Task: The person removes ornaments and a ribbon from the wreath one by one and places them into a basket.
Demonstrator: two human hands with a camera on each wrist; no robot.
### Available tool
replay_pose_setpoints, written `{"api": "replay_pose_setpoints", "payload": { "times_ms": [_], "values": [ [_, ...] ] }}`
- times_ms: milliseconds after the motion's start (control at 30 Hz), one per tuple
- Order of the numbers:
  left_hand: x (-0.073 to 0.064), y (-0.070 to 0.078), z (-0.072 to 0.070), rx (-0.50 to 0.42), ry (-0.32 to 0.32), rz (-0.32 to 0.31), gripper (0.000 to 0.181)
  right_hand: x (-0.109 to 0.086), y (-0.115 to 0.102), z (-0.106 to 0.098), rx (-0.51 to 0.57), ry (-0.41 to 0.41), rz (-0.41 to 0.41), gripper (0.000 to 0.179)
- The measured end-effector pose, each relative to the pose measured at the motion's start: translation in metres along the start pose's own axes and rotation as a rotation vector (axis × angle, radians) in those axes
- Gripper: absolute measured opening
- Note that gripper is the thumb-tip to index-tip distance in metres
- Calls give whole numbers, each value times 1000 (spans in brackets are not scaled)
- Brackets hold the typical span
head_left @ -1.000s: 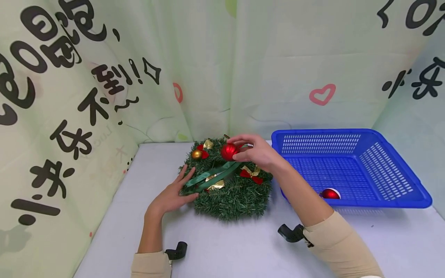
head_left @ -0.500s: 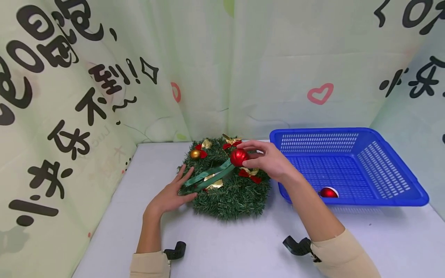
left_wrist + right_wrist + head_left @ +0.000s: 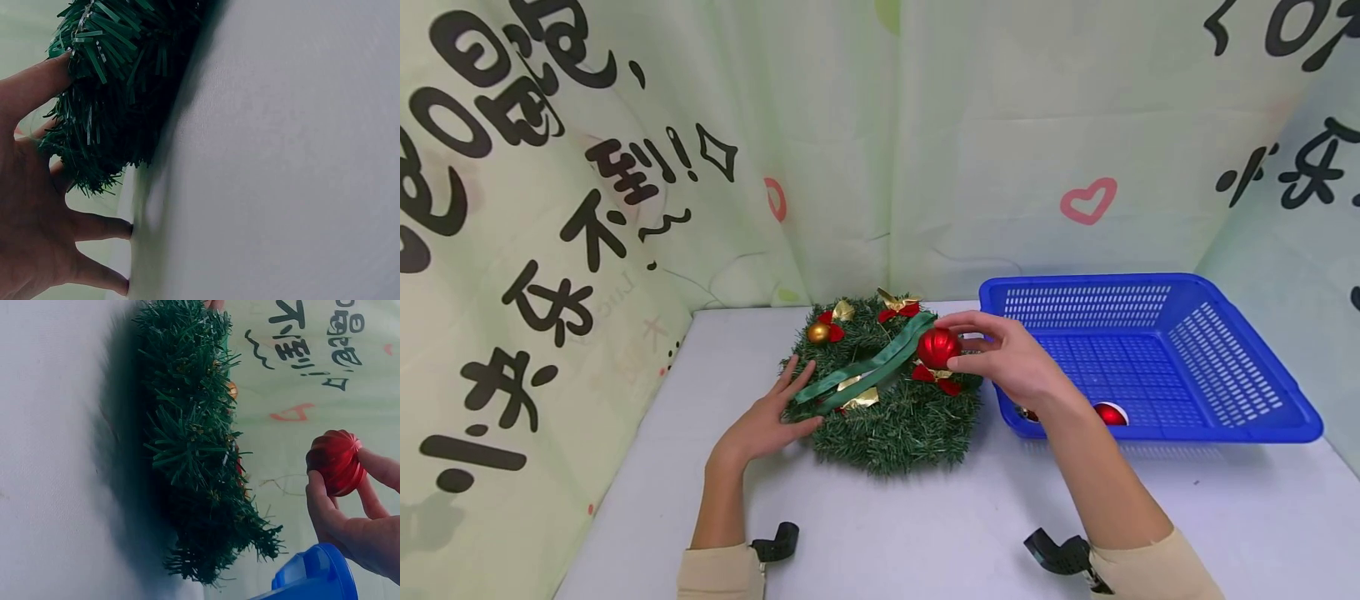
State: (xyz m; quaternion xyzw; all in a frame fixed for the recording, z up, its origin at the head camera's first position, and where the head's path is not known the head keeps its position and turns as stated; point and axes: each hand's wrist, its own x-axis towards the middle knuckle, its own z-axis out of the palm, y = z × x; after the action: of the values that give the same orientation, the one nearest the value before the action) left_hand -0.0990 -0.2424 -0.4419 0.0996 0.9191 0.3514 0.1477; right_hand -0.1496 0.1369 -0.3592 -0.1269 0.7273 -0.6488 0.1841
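A green tinsel wreath (image 3: 887, 433) lies on the table with red and gold bows, a small gold ball (image 3: 818, 333) and a green ribbon (image 3: 872, 367) laid across it. My left hand (image 3: 767, 425) rests on its left side with fingers spread; in the left wrist view, two fingertips (image 3: 122, 229) touch the tabletop. Between thumb and fingers my right hand (image 3: 1011, 358) pinches a ridged red Christmas ball (image 3: 938, 348) above the wreath's right side. The right wrist view shows this ball (image 3: 336, 462) clear of the greenery, with a thin string loop beside it.
A blue plastic basket (image 3: 1150, 433) stands right of the wreath, behind my right forearm. Inside it lie a red and white ball (image 3: 1110, 413) and a partly hidden small ornament (image 3: 1028, 413). A printed curtain (image 3: 955, 150) encloses the table.
My right hand has carried the red ball to the right and toward me, across the wreath's top. The left hand has stayed on the wreath.
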Motion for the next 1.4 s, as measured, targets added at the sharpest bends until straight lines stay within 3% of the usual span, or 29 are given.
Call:
{"api": "replay_pose_setpoints", "payload": {
  "times_ms": [433, 867, 1400],
  "values": [
    [-2, 1, 0, 3, -2, -8, 88, -28, -1, -25, -67, 64, 39, 52],
    [-1, 0, 0, 2, 5, -2, 88, -49, 2, -52, -85, 110, 13, 55],
    [-1, 2, 0, 6, 5, -3, 88, -62, 15, -81, -268, 162, 59, 55]
  ]
}}
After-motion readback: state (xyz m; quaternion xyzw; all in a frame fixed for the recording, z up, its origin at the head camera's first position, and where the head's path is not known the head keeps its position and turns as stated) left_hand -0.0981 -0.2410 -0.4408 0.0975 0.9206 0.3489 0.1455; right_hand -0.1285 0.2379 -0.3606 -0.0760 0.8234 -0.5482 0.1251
